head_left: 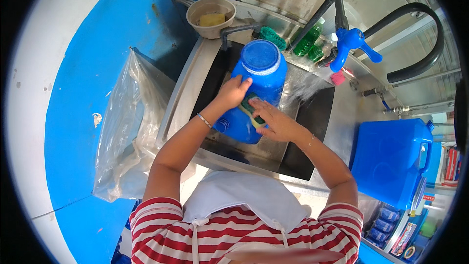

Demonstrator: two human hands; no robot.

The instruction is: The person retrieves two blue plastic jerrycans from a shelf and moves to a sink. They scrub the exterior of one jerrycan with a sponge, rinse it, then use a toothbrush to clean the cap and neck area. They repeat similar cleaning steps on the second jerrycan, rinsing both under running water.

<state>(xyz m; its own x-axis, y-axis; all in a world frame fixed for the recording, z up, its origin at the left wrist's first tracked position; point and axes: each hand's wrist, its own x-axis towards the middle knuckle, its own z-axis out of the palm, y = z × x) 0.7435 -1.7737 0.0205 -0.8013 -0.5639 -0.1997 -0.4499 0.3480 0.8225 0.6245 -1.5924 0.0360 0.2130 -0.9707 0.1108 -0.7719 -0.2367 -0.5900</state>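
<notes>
A blue jug lies over the sink, long axis near to far, lid far. Right fingers hold a sponge against its near half; left fingers touch its left side, grip unclear.

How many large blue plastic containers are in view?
2: a rounded blue plastic container at the steel sink, with the left hand on it; a boxy blue plastic jerry can with a handle, right of the sink. More may be hidden.
</notes>
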